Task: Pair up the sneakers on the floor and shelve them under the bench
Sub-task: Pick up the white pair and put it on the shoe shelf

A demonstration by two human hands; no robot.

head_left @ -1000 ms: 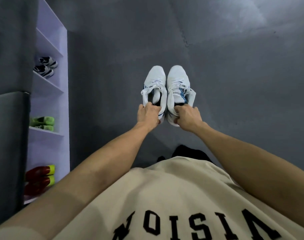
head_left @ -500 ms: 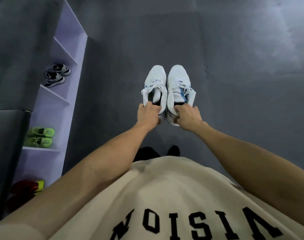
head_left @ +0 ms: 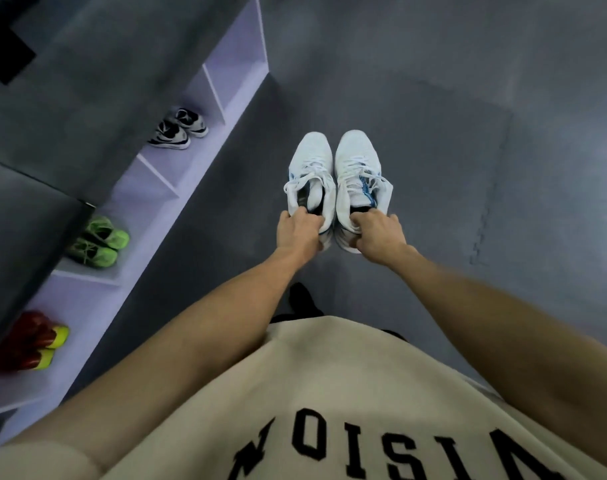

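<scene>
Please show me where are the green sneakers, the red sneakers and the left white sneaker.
green sneakers (head_left: 99, 241): head view, on the upper of the pair.
red sneakers (head_left: 28, 341): head view, on the red uppers.
left white sneaker (head_left: 311, 157): head view, on its toe.

A home entryway or shoe-storage corner: a white cubby shelf (head_left: 205, 133) under a dark grey bench (head_left: 70, 109) holds paired sneakers, beside dark grey interlocking foam floor mats (head_left: 468, 168).
</scene>
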